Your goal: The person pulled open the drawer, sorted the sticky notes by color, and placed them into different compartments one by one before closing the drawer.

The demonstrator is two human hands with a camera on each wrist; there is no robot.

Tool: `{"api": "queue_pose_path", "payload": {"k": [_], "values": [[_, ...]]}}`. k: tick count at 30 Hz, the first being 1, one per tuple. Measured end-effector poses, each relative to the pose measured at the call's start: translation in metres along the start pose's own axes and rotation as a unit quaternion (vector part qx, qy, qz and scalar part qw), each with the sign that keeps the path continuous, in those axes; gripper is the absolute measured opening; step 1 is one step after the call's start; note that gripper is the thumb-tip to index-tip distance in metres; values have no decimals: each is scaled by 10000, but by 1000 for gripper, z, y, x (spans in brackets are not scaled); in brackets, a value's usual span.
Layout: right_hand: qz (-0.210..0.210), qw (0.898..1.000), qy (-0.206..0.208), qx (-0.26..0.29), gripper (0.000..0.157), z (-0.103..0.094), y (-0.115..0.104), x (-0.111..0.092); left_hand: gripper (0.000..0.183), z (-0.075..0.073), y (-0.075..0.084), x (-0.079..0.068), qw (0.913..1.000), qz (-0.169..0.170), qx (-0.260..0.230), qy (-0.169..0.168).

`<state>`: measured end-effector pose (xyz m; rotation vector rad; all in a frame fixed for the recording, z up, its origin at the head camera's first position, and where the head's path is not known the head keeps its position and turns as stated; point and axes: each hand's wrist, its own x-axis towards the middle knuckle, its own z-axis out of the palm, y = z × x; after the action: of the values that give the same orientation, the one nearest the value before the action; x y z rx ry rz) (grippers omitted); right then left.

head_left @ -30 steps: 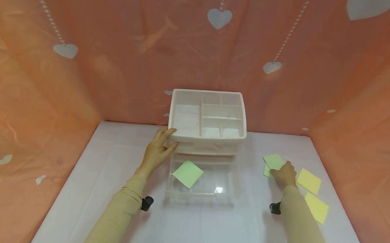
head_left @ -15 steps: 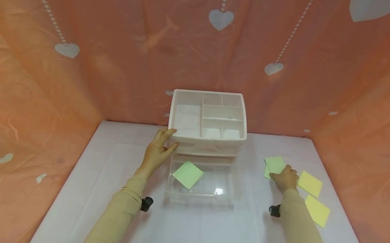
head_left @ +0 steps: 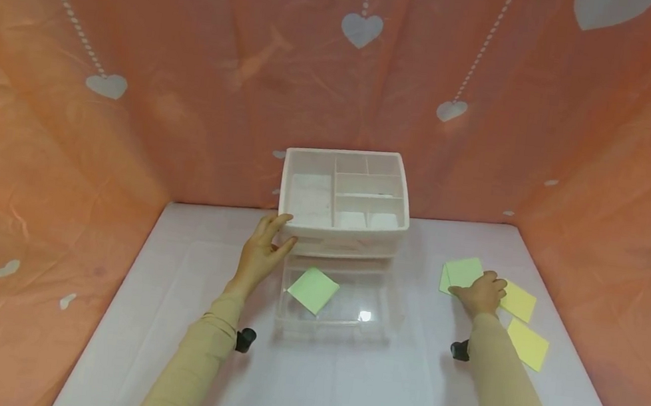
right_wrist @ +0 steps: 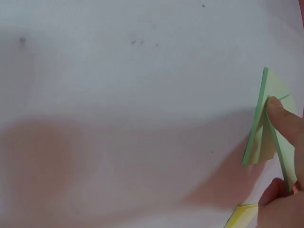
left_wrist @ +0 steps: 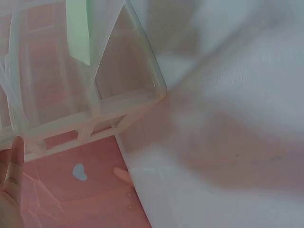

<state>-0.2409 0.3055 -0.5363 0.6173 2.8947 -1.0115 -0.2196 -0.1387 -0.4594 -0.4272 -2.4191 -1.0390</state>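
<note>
A white plastic drawer organizer (head_left: pixel 341 232) stands at the back of the table, with a clear drawer (head_left: pixel 362 301) pulled out in front. One green sticky note pad (head_left: pixel 313 290) lies in that drawer. My left hand (head_left: pixel 259 256) rests on the organizer's front left corner, fingers on the top rim and thumb (left_wrist: pixel 15 159) lower down. To the right, my right hand (head_left: pixel 480 294) holds a green sticky note pad (head_left: pixel 465 271), its thumb (right_wrist: pixel 281 114) on the face and a finger at the edge. Another green pad (head_left: pixel 445 281) lies partly under it.
Two yellow sticky note pads, one farther back (head_left: pixel 519 301) and one nearer (head_left: pixel 528 345), lie right of the right hand. Empty compartments (head_left: pixel 310 194) form the organizer's top. Orange cloth with hearts (head_left: pixel 226 118) hangs behind and at both sides of the white table (head_left: pixel 328 391).
My right hand has shifted slightly right, and the upper green pad has slid right, baring more of the one below. The left hand and the drawer stay put.
</note>
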Motion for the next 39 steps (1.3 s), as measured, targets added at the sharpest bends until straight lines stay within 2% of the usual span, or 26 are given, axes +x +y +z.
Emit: {"api": "queue_pose_path", "payload": {"k": [5, 10, 20, 24, 27, 31, 35, 39], "values": [[-18, 9984, -41, 563, 57, -5, 7, -1, 44, 1, -1, 0, 10000, -26, -3, 6], [-312, 9986, 18, 427, 42, -15, 11, -8, 43, 1, -1, 1, 10000, -84, 11, -52], [-3, 9992, 99, 383, 40, -20, 10, -20, 44, 2, -2, 3, 9999, -103, -23, -80], [-10, 9958, 261, 883, 32, -17, 12, -21, 43, 3, -2, 0, 9999, -112, -96, -73], [-63, 9913, 207, 1301, 29, -17, 13, -21, 44, 3, -2, 0, 9998, -153, -73, -52], [-190, 9872, 141, 1580, 29, -19, 13, -25, 44, 3, -1, 0, 9999, -140, -85, -23], [-245, 9829, 304, 1801, 29, -21, 12, -31, 44, 3, 0, 0, 9999, -111, -109, -21], [-267, 9737, 517, 2205, 24, -23, 9, -35, 43, 2, 1, 0, 9999, -124, -53, -3]]}}
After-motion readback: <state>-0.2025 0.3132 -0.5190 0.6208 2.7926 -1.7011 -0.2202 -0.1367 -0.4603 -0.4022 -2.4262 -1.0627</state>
